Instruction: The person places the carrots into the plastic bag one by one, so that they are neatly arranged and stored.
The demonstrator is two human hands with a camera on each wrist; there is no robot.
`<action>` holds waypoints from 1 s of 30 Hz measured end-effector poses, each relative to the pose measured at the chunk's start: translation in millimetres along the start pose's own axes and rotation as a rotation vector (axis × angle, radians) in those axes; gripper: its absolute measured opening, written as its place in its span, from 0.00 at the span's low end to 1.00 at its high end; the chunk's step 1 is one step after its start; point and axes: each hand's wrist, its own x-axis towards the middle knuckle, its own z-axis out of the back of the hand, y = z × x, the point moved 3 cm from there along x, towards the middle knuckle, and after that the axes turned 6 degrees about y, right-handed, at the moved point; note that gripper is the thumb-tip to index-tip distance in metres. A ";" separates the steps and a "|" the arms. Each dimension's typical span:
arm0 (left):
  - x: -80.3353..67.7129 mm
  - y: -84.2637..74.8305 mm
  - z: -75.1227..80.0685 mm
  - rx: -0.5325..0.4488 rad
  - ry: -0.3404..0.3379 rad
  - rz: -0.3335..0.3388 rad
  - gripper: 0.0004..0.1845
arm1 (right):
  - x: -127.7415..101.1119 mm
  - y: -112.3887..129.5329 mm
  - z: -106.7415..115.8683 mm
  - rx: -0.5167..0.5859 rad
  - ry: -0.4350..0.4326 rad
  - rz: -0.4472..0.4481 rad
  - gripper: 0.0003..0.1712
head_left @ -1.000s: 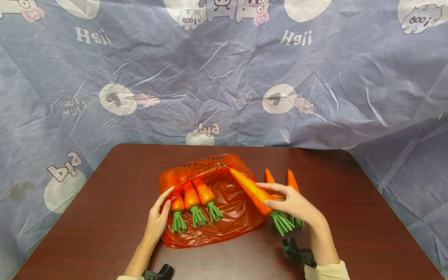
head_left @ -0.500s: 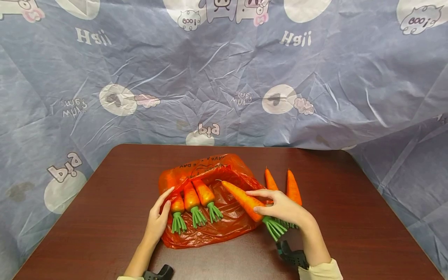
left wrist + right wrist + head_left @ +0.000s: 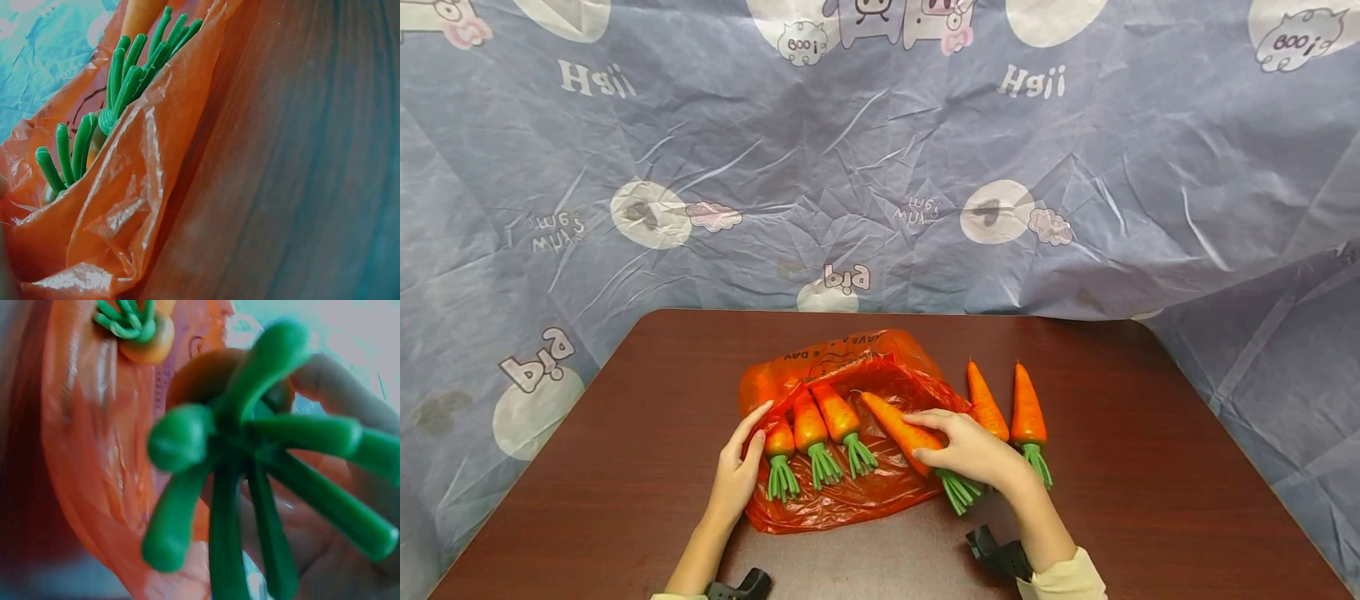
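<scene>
While lying on the dark brown wooden table point(image 3: 1150, 467), held open at its left edge by straight left-hand point(image 3: 739, 467) fingers: crinkled orange plastic bag point(image 3: 850, 500). Gripped by curled right hand point(image 3: 970, 454), over bag's right side: orange toy carrot with green rubber stalks point(image 3: 898, 429).

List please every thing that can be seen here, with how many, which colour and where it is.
orange toy carrots with green tops: six; three in the bag, one held over it, two on the table right of it
crinkled orange plastic bag: one, table middle
dark brown wooden table: one, under everything
blue printed cloth: one, behind the table
left hand: on the bag's left edge
right hand: holds the fourth carrot
</scene>
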 end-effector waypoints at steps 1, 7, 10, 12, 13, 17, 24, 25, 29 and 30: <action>-0.2 0.9 0.3 0.002 0.001 -0.003 0.19 | 1.6 0.7 -1.7 -0.009 -0.005 0.001 0.28; 0.1 1.6 1.1 -0.004 0.005 -0.016 0.19 | 9.8 3.6 -11.0 -0.065 -0.062 -0.010 0.28; 0.1 1.4 1.3 -0.005 0.006 -0.015 0.19 | 13.8 4.0 -16.9 -0.090 -0.094 -0.030 0.28; -0.3 1.5 1.1 -0.005 0.007 -0.008 0.19 | 16.7 4.2 -20.9 -0.110 -0.119 -0.035 0.28; -0.4 1.7 0.9 -0.003 0.008 -0.002 0.19 | 18.0 4.3 -22.8 -0.117 -0.130 -0.037 0.28; -0.5 0.4 -0.5 -0.003 0.011 0.021 0.20 | 23.6 4.1 -29.8 -0.155 -0.168 -0.044 0.28; 2.0 -24.3 -1.1 0.016 0.012 0.044 0.19 | 39.7 5.1 -37.0 -0.189 -0.190 -0.052 0.28; 2.1 -25.5 -1.0 0.017 0.012 0.044 0.19 | 42.8 6.0 -36.9 -0.198 -0.190 -0.049 0.28; 2.1 -24.2 -0.3 0.007 0.009 0.038 0.19 | 55.1 10.4 -34.9 -0.225 -0.171 -0.047 0.28; 2.0 -24.2 0.0 0.006 0.007 0.035 0.19 | 58.1 10.9 -34.4 -0.228 -0.163 -0.051 0.28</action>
